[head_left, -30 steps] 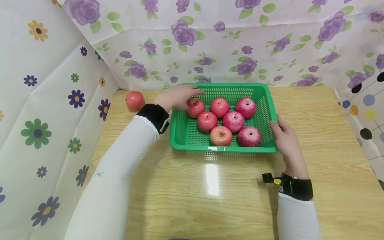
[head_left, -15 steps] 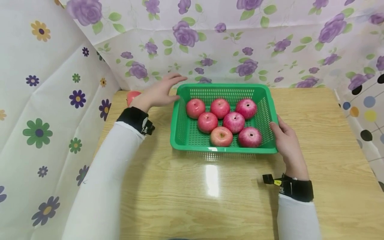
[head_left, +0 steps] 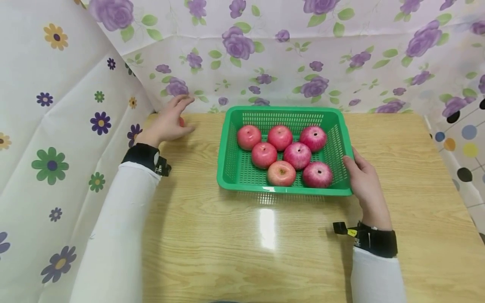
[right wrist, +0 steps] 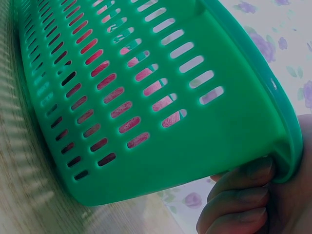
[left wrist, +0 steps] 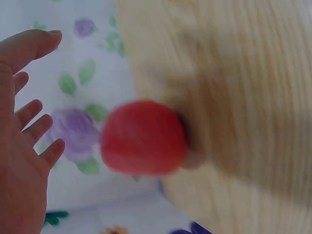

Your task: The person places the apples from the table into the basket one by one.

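Observation:
A lone red apple [left wrist: 144,139] sits on the table by the back-left corner. My left hand [head_left: 166,123] is over it with fingers spread and thumb apart, hiding most of it in the head view. In the left wrist view a gap separates the left hand [left wrist: 22,146] from the apple. The green plastic basket [head_left: 286,190] has slotted walls and holds several red and pinkish apples [head_left: 297,155]. My right hand [head_left: 367,187] grips its right rim, thumb on top. In the right wrist view, curled fingers [right wrist: 239,197] tuck under the rim.
The wooden table [head_left: 227,244] backs onto a flowered sheet [head_left: 273,63]. Another flower-printed sheet [head_left: 72,139] borders the left side, and a dotted one [head_left: 467,155] the right. Black bands are strapped on both wrists.
My left hand has moved left, from the apples inside the basket, past its left rim, to the lone apple. The right hand keeps its grip on the basket, which stays in place.

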A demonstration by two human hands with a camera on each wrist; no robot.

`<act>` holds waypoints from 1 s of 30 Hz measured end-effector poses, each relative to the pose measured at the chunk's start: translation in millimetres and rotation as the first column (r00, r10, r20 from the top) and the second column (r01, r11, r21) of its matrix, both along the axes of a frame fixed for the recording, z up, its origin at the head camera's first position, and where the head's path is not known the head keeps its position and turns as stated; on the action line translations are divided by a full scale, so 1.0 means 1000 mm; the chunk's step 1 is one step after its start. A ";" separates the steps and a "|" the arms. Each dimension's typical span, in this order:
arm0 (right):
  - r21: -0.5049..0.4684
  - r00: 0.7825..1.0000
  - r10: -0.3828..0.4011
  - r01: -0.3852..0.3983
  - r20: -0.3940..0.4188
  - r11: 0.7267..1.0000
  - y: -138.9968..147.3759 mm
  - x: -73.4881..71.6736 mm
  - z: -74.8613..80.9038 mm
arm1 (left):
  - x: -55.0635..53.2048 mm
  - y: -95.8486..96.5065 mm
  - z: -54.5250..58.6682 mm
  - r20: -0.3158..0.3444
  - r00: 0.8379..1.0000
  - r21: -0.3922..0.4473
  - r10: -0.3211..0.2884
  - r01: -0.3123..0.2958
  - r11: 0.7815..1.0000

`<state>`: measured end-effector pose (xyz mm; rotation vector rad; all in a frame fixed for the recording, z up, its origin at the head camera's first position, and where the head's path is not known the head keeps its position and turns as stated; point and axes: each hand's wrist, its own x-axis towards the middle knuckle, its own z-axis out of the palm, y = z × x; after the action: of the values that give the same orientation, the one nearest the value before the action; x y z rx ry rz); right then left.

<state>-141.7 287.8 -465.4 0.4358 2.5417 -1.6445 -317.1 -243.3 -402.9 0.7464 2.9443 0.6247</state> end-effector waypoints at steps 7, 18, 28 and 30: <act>0.012 1.000 -0.005 0.005 0.000 1.000 0.000 0.000 0.001 | 0.006 -0.029 -0.014 0.082 0.984 -0.035 0.160 -0.157 0.987; 0.006 1.000 -0.004 0.004 0.008 1.000 0.000 0.001 0.002 | 0.006 -0.050 -0.034 0.181 0.943 0.037 0.280 -0.291 0.956; 0.005 1.000 0.000 0.000 0.008 1.000 0.002 0.000 -0.001 | 0.006 -0.056 -0.057 0.268 0.905 0.141 0.329 -0.375 0.916; 0.009 1.000 -0.002 0.002 0.001 1.000 0.002 0.000 -0.001 | 0.005 -0.055 -0.060 0.269 0.910 0.144 0.316 -0.362 0.921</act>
<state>-141.8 290.1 -466.8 0.4407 2.5494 -1.6339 -312.6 -298.4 -463.0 0.1387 2.8273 0.9580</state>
